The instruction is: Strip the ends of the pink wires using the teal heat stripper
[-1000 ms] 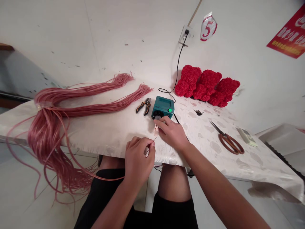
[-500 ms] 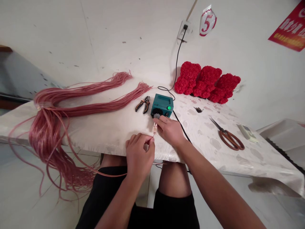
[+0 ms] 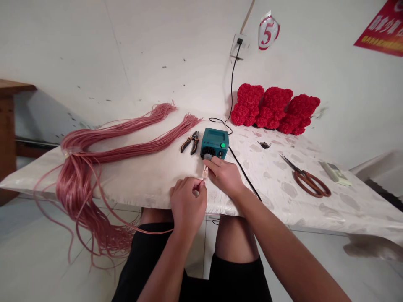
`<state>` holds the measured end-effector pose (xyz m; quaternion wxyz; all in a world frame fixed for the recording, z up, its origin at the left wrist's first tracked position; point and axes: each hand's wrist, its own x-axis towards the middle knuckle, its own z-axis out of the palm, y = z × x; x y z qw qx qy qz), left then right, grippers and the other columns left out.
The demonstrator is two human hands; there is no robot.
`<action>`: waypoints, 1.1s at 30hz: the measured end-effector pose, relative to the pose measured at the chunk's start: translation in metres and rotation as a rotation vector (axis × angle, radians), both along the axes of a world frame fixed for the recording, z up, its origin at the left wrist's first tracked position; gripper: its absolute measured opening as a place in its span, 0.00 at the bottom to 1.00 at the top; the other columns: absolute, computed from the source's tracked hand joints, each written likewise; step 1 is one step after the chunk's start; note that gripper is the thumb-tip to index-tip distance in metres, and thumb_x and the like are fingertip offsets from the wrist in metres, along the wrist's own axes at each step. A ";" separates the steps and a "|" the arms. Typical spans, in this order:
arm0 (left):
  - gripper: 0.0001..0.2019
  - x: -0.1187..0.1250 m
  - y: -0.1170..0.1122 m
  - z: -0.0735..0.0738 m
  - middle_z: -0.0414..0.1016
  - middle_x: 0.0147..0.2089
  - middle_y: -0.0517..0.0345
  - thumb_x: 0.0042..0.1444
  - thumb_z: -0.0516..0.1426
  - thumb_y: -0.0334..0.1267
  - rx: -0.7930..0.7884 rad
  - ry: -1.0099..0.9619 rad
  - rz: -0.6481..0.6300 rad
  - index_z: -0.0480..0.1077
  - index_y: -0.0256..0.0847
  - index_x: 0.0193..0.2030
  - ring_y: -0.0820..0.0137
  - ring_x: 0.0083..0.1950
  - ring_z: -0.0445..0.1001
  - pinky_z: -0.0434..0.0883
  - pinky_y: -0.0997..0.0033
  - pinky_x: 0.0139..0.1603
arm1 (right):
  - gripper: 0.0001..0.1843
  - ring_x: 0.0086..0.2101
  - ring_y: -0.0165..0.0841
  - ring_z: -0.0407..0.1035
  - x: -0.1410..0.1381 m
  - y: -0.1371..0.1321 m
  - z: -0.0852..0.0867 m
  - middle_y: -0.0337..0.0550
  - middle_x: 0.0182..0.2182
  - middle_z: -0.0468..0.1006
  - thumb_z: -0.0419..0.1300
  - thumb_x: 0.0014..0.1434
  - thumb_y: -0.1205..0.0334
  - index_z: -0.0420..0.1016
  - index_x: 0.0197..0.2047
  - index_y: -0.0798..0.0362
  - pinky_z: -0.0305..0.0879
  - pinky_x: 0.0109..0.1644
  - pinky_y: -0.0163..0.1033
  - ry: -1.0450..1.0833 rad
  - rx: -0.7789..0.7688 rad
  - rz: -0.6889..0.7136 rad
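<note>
My left hand is pinched shut on the end of a thin pink wire at the table's near edge. The wire trails down from the hand across my lap to the left. My right hand rests on the table with its fingers closed on a small white connector, just in front of a teal box with a green light. The wire end meets the connector between the two hands.
A big bundle of pink wires spreads over the left of the table and hangs off its edge. Orange-handled pliers lie left of the box, scissors at the right, red rose bears at the wall.
My left hand has brought the wire end up and right until it reaches the connector. My right hand stays at the connector. The camera view has shifted slightly.
</note>
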<state>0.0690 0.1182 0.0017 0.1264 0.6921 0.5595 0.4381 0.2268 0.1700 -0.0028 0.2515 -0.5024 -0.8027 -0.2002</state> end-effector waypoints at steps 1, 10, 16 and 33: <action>0.07 0.000 0.000 0.001 0.78 0.32 0.58 0.59 0.57 0.30 -0.005 0.005 0.000 0.70 0.43 0.30 0.59 0.40 0.73 0.63 0.59 0.45 | 0.17 0.40 0.35 0.76 0.000 0.000 0.000 0.45 0.41 0.80 0.51 0.70 0.67 0.76 0.56 0.52 0.63 0.33 0.37 0.004 0.001 0.002; 0.08 0.002 0.005 0.004 0.75 0.30 0.59 0.58 0.57 0.29 -0.014 0.023 0.010 0.69 0.42 0.29 0.61 0.39 0.72 0.63 0.61 0.43 | 0.19 0.40 0.35 0.75 -0.001 0.002 -0.003 0.45 0.42 0.81 0.50 0.69 0.68 0.76 0.57 0.52 0.63 0.33 0.36 0.025 0.013 -0.011; 0.09 0.002 0.006 0.007 0.72 0.29 0.59 0.58 0.57 0.29 -0.025 0.039 0.009 0.67 0.42 0.28 0.62 0.37 0.71 0.62 0.63 0.40 | 0.20 0.39 0.36 0.75 -0.002 0.004 -0.004 0.46 0.42 0.81 0.50 0.68 0.68 0.75 0.59 0.53 0.63 0.31 0.38 0.037 0.026 -0.017; 0.11 0.006 0.006 0.008 0.65 0.23 0.64 0.60 0.54 0.34 -0.146 0.032 0.003 0.63 0.42 0.26 0.69 0.28 0.63 0.56 0.68 0.34 | 0.21 0.40 0.36 0.75 -0.002 0.002 -0.004 0.46 0.46 0.81 0.49 0.71 0.65 0.72 0.63 0.51 0.62 0.31 0.38 0.046 -0.021 -0.025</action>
